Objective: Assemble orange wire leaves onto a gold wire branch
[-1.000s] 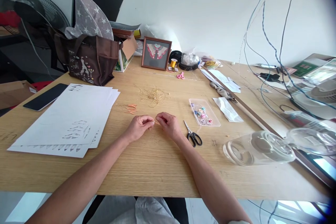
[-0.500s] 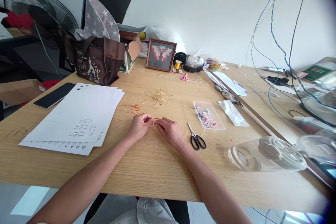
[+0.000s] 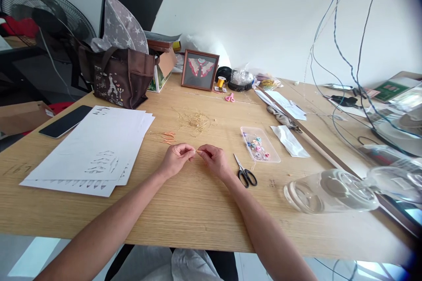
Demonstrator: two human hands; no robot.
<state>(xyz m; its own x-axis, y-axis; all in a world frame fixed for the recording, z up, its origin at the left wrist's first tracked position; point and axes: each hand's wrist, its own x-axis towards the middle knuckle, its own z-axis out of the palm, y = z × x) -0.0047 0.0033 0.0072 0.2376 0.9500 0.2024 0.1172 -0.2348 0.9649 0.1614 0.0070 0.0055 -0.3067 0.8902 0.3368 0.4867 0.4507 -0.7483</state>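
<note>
Pretty cluttered wooden desk [image 3: 198, 215] here, with a brown tote bag [image 3: 117, 80] and a framed collar picture [image 3: 200, 70] at the back, white paper sheets [image 3: 82, 153] on the left, and a clear plastic tray [image 3: 260, 144] of colourful bits and black-handled scissors [image 3: 246, 177] on the right. A tangle of gold wire [image 3: 196, 121] and some orange slivers [image 3: 168, 138] lay just beyond the hands. The left hand [image 3: 176, 160] and right hand [image 3: 216, 161] were close together mid-desk above the wood, thumbs and fingertips pressed together, both pinching a tiny orange-gold sliver [image 3: 198, 151] between them, too small to make out properly.
</note>
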